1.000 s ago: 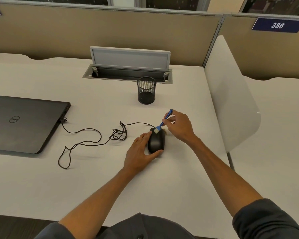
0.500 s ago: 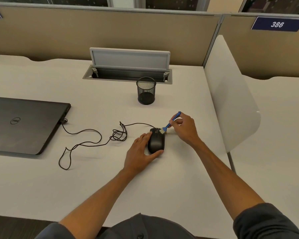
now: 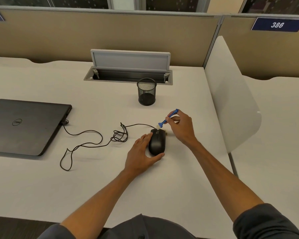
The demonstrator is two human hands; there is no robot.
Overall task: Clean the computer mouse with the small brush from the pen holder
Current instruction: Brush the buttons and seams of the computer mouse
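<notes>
A black wired computer mouse (image 3: pixel 157 142) lies on the white desk (image 3: pixel 97 183). My left hand (image 3: pixel 141 152) grips it from the left and near side, thumb curled under its rear end. My right hand (image 3: pixel 182 127) pinches a small blue brush (image 3: pixel 167 119) by its handle. The brush slants down to the left, and its pale bristles rest on the mouse's front edge by the cable. A black mesh pen holder (image 3: pixel 146 91) stands upright behind the mouse and looks empty.
The mouse cable (image 3: pixel 93 142) loops left across the desk to a shut black laptop (image 3: pixel 24 125). An open cable tray with a raised grey lid (image 3: pixel 129 66) sits at the back. A white divider panel (image 3: pixel 231 100) rises on the right.
My right hand swept the brush from the mouse's front out to its right side, then back to the front edge. My left hand and the mouse stayed put.
</notes>
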